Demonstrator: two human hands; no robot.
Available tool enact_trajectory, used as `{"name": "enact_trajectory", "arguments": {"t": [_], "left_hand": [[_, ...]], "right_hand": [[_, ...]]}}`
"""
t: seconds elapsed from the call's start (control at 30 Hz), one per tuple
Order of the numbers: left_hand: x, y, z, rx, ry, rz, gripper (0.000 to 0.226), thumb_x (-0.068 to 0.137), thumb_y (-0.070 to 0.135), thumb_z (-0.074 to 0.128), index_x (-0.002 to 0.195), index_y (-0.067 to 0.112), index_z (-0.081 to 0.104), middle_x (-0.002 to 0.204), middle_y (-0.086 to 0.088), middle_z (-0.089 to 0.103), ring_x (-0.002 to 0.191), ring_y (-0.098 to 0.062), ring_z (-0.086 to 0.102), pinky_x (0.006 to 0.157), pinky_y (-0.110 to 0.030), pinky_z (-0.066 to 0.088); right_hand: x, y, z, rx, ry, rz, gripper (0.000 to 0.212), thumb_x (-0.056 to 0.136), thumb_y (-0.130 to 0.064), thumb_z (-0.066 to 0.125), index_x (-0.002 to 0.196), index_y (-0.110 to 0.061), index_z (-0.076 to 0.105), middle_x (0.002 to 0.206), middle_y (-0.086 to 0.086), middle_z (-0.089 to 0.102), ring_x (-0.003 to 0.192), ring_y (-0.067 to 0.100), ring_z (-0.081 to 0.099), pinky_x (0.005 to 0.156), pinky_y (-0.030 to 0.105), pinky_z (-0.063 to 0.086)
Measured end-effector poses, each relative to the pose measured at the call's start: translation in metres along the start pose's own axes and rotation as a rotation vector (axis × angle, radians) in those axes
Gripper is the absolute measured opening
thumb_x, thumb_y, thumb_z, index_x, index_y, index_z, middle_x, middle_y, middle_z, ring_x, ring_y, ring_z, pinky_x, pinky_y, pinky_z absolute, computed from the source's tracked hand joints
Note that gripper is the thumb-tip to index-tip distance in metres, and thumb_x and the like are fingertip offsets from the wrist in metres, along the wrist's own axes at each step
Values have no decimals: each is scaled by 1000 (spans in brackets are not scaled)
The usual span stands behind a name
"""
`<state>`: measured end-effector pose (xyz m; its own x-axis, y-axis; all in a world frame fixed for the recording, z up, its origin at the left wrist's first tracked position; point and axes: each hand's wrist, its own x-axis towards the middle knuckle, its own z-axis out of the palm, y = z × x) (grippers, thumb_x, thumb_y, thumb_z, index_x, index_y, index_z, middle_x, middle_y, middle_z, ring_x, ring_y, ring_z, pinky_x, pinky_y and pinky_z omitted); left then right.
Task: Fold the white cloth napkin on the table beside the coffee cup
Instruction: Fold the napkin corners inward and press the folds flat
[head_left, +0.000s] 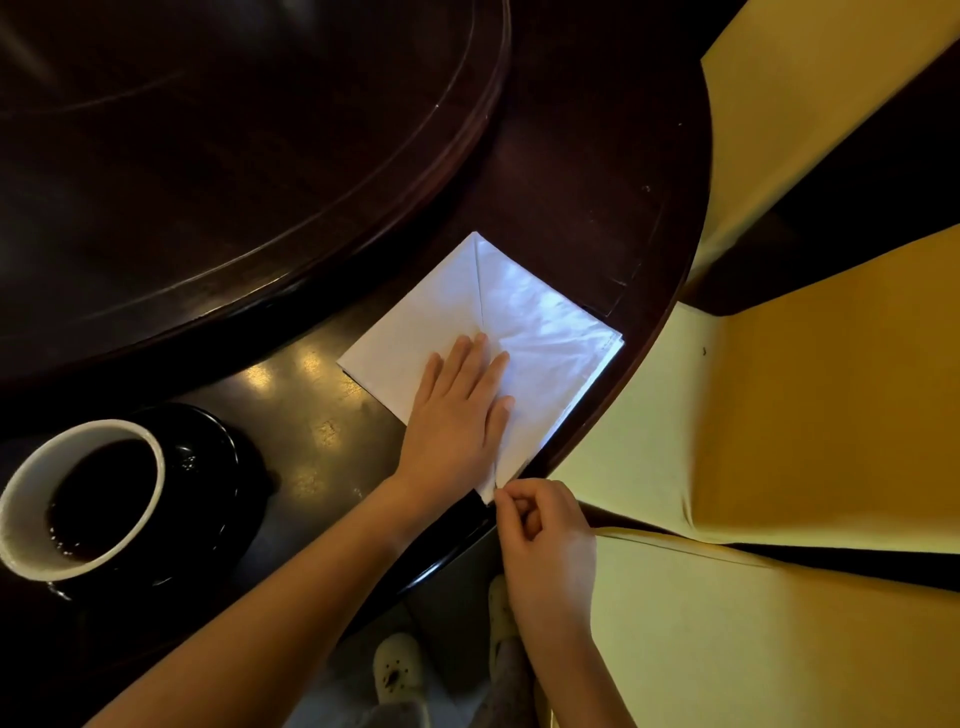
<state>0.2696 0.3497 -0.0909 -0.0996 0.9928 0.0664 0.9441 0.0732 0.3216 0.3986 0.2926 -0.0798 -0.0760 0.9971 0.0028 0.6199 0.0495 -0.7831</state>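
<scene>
Your right grip (550, 540) pinches the near corner of the napkin (545, 322) at the bench (571, 182) edge. Your left grip (457, 410) lies flat on the napkin, fingers straight, pressing its middle. The cup (78, 499) stands well apart to the left.

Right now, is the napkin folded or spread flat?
Partly folded: the napkin shows a centre seam; left hand presses it, right hand pinches its near corner.

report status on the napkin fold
Left hand flat on napkin. Right hand pinches its near corner. Coffee cup apart at left, nothing in the way.
</scene>
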Motion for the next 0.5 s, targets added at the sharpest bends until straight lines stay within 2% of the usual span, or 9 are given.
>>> {"name": "enact_trajectory", "arguments": {"t": [0.07,0.17,0.23,0.3,0.33,0.4,0.47,0.5], "left_hand": [[0,1,-1,-8,-11,34,71,91,56,-2,144,20,29,155,-6,21,143,-22,8,115,-38,0],[-3,5,0,59,-34,94,67,94,54,6,143,16,32,154,-8,23,142,-24,10,113,-43,1],[-7,6,3,114,-50,118,65,95,51,14,143,10,30,153,-12,23,142,-27,12,114,-47,8],[-10,6,5,159,-48,132,65,95,49,16,142,6,31,151,-15,26,141,-30,18,113,-51,18],[-10,6,4,169,-47,137,65,96,48,14,142,5,32,150,-17,28,140,-32,20,112,-52,22],[-10,6,3,161,-58,144,67,96,48,9,140,3,33,149,-18,31,139,-32,24,111,-52,25],[-9,6,4,160,-63,152,67,97,47,10,139,1,35,147,-19,35,138,-32,27,111,-52,26],[-9,6,4,166,-63,152,65,97,46,15,138,1,36,146,-20,36,138,-31,28,112,-51,25]], "right_hand": [[-1,0,0,0,-31,21,2,82,-16,68,85,-16,67,77,-7,60,60,-1,50,59,2,40],[2,1,-6,28,-22,18,0,85,-19,65,85,-19,65,77,-8,60,64,2,55,58,8,43],[15,2,-17,60,86,10,13,89,-25,54,91,-18,65,84,-4,63,74,12,61,66,22,50],[42,-2,-27,43,157,-40,35,91,-33,39,107,-13,63,102,2,64,95,21,61,82,26,48],[59,-8,-30,9,119,-77,43,92,-34,34,118,-11,59,115,5,61,109,22,56,92,25,42],[95,-16,-23,-194,-99,-235,49,96,-34,26,138,-12,40,143,7,44,135,19,33,113,27,23],[122,-14,-11,-537,-310,-452,62,96,-46,-1,148,-15,15,157,4,17,146,17,7,119,34,2],[132,-6,-7,-660,-372,-519,72,90,-52,-15,149,-17,7,159,2,8,146,15,-1,119,34,-5]]}}
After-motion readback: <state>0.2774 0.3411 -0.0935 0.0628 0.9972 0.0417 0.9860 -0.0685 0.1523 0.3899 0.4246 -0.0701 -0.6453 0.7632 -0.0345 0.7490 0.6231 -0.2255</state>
